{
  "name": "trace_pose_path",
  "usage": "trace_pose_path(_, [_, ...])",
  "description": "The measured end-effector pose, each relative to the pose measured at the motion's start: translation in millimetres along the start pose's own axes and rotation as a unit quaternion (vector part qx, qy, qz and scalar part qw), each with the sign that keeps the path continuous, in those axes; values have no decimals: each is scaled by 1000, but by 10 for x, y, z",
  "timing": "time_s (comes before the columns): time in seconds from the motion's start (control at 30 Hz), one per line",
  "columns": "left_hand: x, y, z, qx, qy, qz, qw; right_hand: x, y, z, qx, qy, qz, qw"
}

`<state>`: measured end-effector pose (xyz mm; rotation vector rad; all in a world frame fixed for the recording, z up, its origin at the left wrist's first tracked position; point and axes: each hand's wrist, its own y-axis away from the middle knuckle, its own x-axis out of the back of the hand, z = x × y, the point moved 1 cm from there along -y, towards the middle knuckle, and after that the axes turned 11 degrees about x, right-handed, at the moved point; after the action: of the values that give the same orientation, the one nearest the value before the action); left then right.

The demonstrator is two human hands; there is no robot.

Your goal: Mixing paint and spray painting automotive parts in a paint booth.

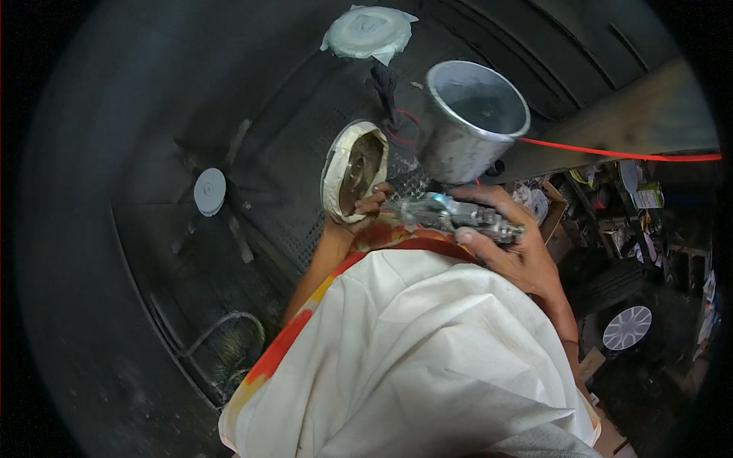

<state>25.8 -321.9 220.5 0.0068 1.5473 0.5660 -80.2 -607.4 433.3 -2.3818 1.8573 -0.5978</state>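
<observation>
My left hand grips a round lid-like piece held on edge, its rim wrapped in cream paper or tape and its middle grimy. My right hand is closed round a metal spray gun, with a blue spot on its body. A large open aluminium cup rises above the gun and looks attached to it. The gun's front end is near the fingers of my left hand; whether they touch is unclear. My white shirt fills the lower middle.
A pale covered disc stands on a dark post at the top. A grey disc on spoked arms is at left. A red hose runs right, above a cluttered shelf. A silver spoked disc lies at lower right.
</observation>
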Motion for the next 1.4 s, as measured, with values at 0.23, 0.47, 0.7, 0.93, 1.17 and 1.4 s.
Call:
trace_pose_path(0.23, [-453,-38,-106,18,137,-127,982,-68,-434,208,19,33,80,996])
trace_pose_path(0.47, [-733,-217,1079,-143,-118,33,982,-81,-500,437,-72,49,104,991])
trace_pose_path(0.7, [-1191,-916,2964,-416,-515,341,667,-392,-802,402,-73,117,191,972])
trace_pose_path(0.93, [-1365,-1061,2848,-354,-727,367,460,-746,-798,253,-126,111,293,941])
trace_pose_path(1.17, [-1649,-788,2479,-345,-827,385,221,-712,-950,20,-119,101,306,939])
trace_pose_path(1.4, [-1477,-738,2423,-406,-841,184,306,-762,-994,56,-157,57,339,926])
